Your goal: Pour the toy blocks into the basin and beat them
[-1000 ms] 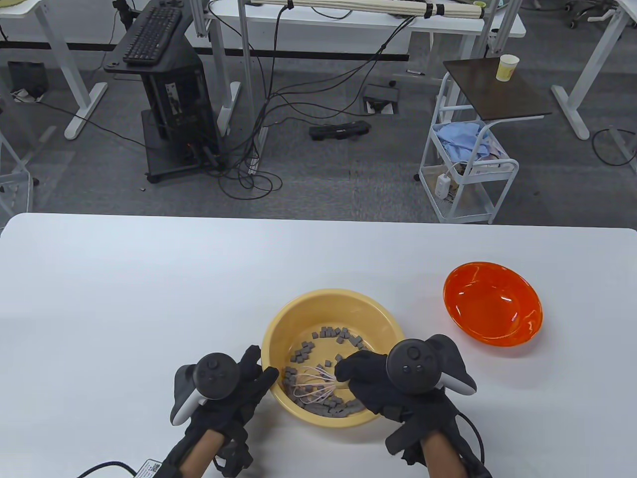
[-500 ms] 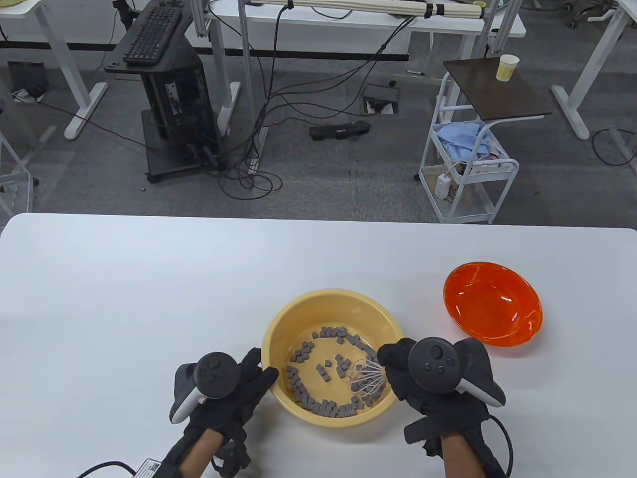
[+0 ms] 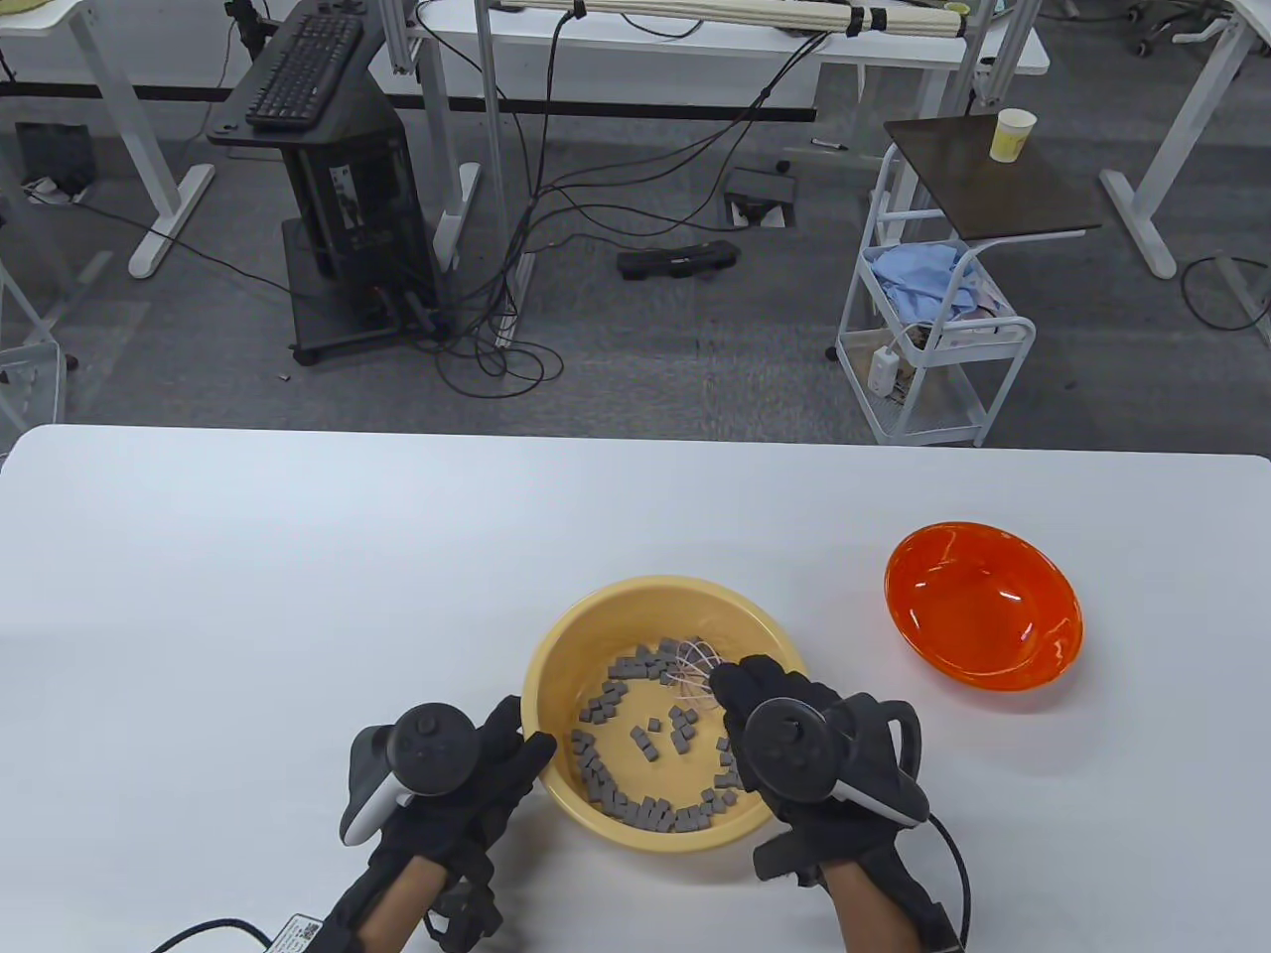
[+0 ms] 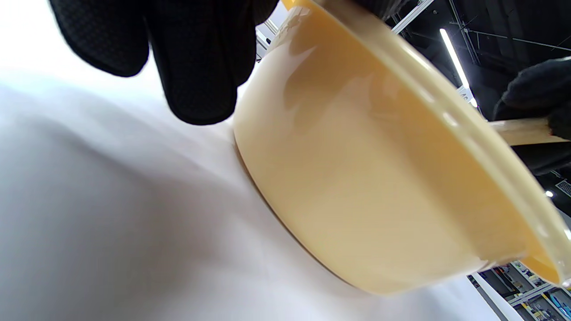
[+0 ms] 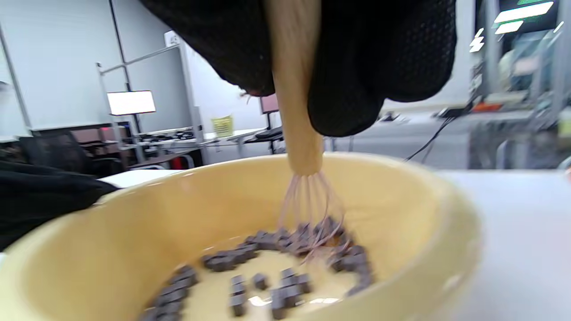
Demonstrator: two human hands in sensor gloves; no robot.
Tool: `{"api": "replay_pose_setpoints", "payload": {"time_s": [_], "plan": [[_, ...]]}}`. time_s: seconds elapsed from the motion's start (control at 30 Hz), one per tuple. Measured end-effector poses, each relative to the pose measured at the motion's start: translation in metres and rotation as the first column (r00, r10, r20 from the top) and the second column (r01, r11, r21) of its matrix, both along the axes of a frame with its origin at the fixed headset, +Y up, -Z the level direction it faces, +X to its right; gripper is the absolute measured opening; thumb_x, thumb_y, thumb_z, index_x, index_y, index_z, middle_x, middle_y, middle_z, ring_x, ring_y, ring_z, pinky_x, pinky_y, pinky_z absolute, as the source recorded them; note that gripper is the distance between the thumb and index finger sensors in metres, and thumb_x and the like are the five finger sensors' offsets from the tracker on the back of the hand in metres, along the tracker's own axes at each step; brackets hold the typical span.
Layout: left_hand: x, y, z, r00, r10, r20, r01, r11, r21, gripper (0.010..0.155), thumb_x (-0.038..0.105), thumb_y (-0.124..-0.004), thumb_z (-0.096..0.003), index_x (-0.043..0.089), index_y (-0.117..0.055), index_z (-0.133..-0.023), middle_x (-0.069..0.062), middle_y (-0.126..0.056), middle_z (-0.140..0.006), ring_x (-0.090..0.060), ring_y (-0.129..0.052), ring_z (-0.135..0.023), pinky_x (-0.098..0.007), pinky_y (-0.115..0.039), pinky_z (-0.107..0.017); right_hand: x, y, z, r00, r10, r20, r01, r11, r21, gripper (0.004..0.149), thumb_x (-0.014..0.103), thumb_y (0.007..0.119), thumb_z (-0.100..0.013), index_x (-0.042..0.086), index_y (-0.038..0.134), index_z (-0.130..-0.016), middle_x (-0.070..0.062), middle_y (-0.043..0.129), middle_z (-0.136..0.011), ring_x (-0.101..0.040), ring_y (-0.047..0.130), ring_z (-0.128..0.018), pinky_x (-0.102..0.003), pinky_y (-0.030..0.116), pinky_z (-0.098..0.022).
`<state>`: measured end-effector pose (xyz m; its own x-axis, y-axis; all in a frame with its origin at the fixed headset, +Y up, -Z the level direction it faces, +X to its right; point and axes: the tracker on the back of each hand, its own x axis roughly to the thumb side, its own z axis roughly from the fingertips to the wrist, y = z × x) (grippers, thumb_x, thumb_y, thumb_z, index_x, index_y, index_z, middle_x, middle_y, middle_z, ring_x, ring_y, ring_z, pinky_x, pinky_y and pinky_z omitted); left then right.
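Observation:
A yellow basin (image 3: 596, 606) stands near the table's front edge and holds several small grey blocks (image 3: 635, 809), mostly ringed along its floor. My right hand (image 3: 740, 685) reaches over the basin's right side and grips the wooden handle of a whisk (image 5: 296, 111). The whisk's pink wires (image 3: 690, 670) sit among blocks at the far side of the basin floor. My left hand (image 3: 521, 730) holds the basin's left rim, thumb on top, fingers (image 4: 196, 67) against the outer wall (image 4: 379, 178).
An orange bowl (image 3: 983, 606) with nothing in it sits on the white table to the right of the basin, well apart from it. Beyond the table's far edge are desks, cables and a white cart (image 3: 933, 338).
My right hand has swept the whisk from the basin's near side round the right side to the far side, pushing blocks along. The left hand has stayed on the rim.

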<state>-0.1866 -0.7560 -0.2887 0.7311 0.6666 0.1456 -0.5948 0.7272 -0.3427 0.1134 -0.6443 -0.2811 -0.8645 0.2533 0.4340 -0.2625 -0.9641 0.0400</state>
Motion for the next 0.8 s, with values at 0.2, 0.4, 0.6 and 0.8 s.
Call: {"api": "replay_pose_setpoints", "payload": {"time_s": [0.2, 0.4, 0.6, 0.8], "plan": [[0.000, 0.000, 0.000, 1.000, 0.000, 0.001, 0.000, 1.000, -0.001, 0.073, 0.045, -0.050, -0.0718, -0.013, -0.039, -0.115, -0.036, -0.073, -0.104, -0.039, -0.096, -0.082, -0.065, -0.074, -0.062, -0.014, -0.008, -0.002, 0.981, -0.131, -0.142, 0.120, 0.989, -0.087, 0.044, 0.015, 0.079, -0.066, 0.008, 0.067, -0.108, -0.029, 0.062, -0.112, -0.047, 0.086, -0.078, -0.058, 0.074, -0.067], [0.000, 0.000, 0.000, 1.000, 0.002, 0.001, -0.002, 1.000, -0.002, 0.073, 0.045, -0.050, -0.0718, -0.013, -0.039, -0.115, -0.036, -0.073, -0.104, -0.039, -0.096, -0.082, -0.065, -0.074, -0.062, -0.011, 0.003, 0.001, 0.933, -0.275, -0.233, 0.232, 0.953, -0.196, 0.041, 0.016, 0.079, -0.066, 0.005, 0.071, -0.105, -0.032, 0.069, -0.108, -0.042, 0.094, -0.067, -0.054, 0.081, -0.060], [0.000, -0.001, 0.000, 1.000, 0.004, 0.000, -0.004, 1.000, -0.002, 0.073, 0.045, -0.051, -0.0717, -0.013, -0.039, -0.115, -0.036, -0.073, -0.104, -0.039, -0.096, -0.082, -0.065, -0.074, -0.062, 0.013, 0.022, 0.003, 0.953, -0.241, -0.184, 0.193, 0.951, -0.243, 0.034, 0.018, 0.079, -0.067, 0.005, 0.077, -0.099, -0.031, 0.075, -0.102, -0.035, 0.096, -0.054, -0.050, 0.084, -0.051], [0.000, -0.001, 0.000, 1.000, 0.005, -0.001, -0.005, 1.000, -0.002, 0.073, 0.045, -0.051, -0.0718, -0.013, -0.039, -0.115, -0.036, -0.073, -0.103, -0.039, -0.096, -0.082, -0.065, -0.074, -0.062, 0.038, 0.032, 0.004, 0.987, -0.156, -0.047, 0.147, 0.975, -0.168, 0.032, 0.018, 0.079, -0.066, 0.004, 0.080, -0.095, -0.031, 0.078, -0.097, -0.034, 0.095, -0.048, -0.050, 0.084, -0.046]]}}
